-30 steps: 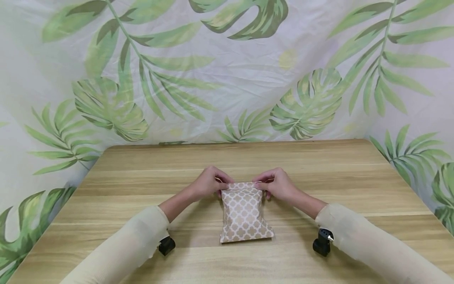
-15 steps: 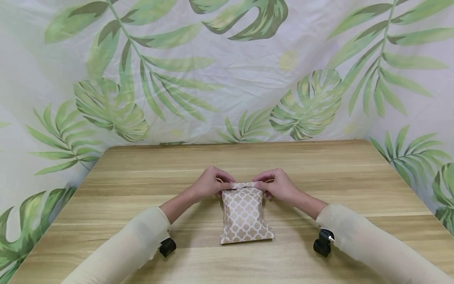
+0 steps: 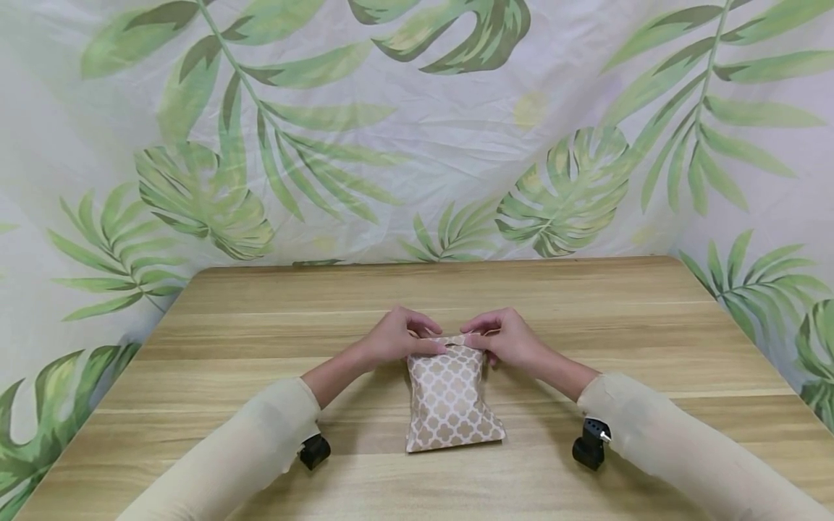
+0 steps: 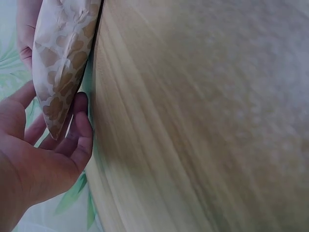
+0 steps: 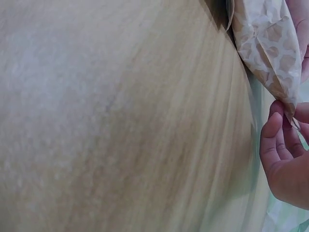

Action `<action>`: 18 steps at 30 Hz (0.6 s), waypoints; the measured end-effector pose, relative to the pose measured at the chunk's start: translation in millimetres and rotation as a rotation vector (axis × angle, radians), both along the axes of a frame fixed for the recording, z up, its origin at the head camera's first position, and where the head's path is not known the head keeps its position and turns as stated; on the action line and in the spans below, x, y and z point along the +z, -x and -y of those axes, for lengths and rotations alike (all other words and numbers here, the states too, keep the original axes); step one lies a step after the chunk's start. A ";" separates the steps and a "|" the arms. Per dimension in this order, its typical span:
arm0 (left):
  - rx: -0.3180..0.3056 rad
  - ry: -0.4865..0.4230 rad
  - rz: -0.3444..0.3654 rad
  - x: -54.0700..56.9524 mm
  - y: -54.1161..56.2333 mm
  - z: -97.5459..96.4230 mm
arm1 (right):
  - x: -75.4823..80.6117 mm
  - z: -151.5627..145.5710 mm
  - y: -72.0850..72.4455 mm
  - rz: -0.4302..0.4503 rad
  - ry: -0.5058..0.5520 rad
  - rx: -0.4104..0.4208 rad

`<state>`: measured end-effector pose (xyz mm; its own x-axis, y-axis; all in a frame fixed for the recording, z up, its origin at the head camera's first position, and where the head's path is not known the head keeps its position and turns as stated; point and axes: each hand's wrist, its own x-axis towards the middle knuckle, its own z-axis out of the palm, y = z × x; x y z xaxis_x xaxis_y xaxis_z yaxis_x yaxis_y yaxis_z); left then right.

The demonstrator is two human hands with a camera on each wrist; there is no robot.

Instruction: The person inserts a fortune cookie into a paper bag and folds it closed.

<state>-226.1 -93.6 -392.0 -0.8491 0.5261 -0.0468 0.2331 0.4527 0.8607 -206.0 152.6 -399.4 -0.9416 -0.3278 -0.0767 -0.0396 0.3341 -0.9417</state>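
A tan paper bag (image 3: 449, 398) with a white lattice print lies on the wooden table, its folded top edge facing away from me. My left hand (image 3: 394, 336) pinches the top edge near its left corner, the thumb lying over the fold toward the middle. At the right corner my right hand (image 3: 511, 339) pinches the same edge between thumb and fingers. In the left wrist view the side of the bag (image 4: 63, 63) tapers down into the left hand (image 4: 43, 154). The right wrist view has the bag's corner (image 5: 275, 58) between the fingers of the right hand (image 5: 287, 154).
The wooden table (image 3: 293, 304) spreads out around the bag, with its far edge against a leaf-printed cloth backdrop (image 3: 443, 145). A small black camera (image 3: 316, 451) hangs under the left sleeve, another black camera (image 3: 589, 445) under the right.
My left hand has slid right along the top edge, its thumb now further toward the middle. The right hand has barely moved, and the bag has shifted slightly toward me.
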 end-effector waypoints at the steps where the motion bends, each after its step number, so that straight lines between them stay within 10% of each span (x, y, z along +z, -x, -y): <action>1: -0.005 0.003 0.007 0.1 0.1 -0.6 | 0.4 0.3 -0.5 0.001 0.001 0.001; 18: -0.064 -0.052 0.008 -2.5 1.7 -8.9 | 0.5 4.9 -2.4 -0.025 0.034 -0.014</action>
